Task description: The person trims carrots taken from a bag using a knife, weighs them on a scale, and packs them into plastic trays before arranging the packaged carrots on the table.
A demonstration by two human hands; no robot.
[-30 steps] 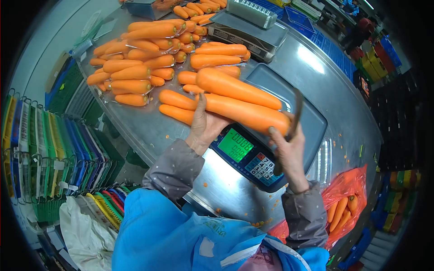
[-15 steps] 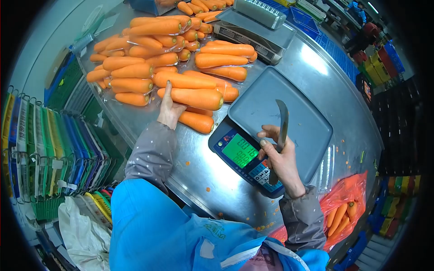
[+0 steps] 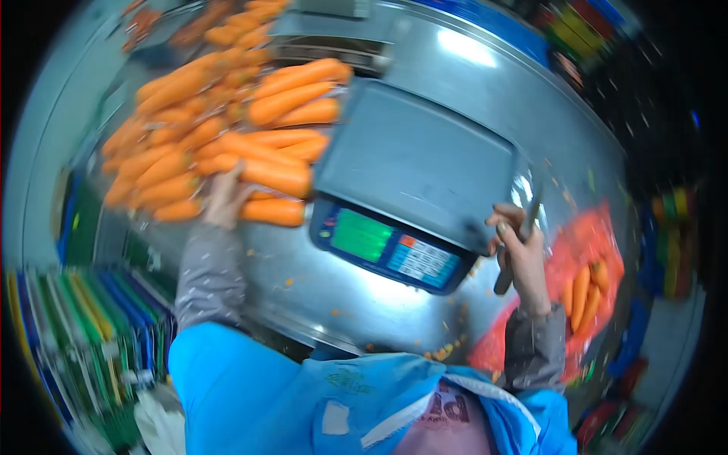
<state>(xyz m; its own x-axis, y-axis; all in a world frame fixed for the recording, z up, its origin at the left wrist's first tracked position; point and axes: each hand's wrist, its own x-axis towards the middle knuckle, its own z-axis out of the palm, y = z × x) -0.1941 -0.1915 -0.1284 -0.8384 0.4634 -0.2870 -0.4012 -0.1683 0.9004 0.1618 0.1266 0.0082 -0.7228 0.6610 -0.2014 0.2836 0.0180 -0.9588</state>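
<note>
L hand (image 3: 222, 199) on bagged carrots (image 3: 277, 178), on counter (image 3: 394, 311) beside scale (image 3: 425, 152); can't tell if fingers grip. R hand (image 3: 525, 254): fingers clasped round knife (image 3: 534, 214), nr scale. Green display (image 3: 362, 235) lit, digits illeg.; keypad (image 3: 422, 260) blurred.

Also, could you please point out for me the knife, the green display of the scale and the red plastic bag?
Knife (image 3: 533, 214): head view, on its blade.
Green scale display (image 3: 363, 236): head view, middle of the lit screen.
Red plastic bag (image 3: 582, 244): head view, upper part of its film.
</note>
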